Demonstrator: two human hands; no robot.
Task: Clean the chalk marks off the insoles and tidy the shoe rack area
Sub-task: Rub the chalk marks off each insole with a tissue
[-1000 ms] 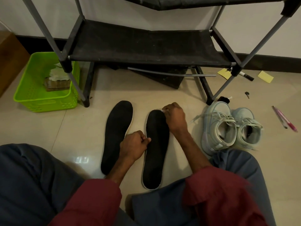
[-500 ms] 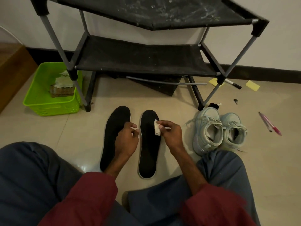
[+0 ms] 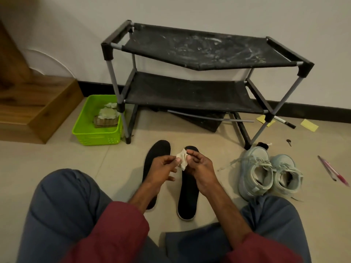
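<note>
Left hand (image 3: 161, 168) and right hand (image 3: 201, 167) both pinch the wipe (image 3: 181, 158), held between them over the right insole (image 3: 187, 198)'s toe on the floor (image 3: 57, 160).

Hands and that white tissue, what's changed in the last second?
Both hands have lifted off the right insole: the right hand, which was pressing on its toe end, and the left hand, which rested at its edge, now pinch the crumpled tissue between them above it. That insole, the left insole, the sneakers, the green basket and the shoe rack lie where they were.
</note>
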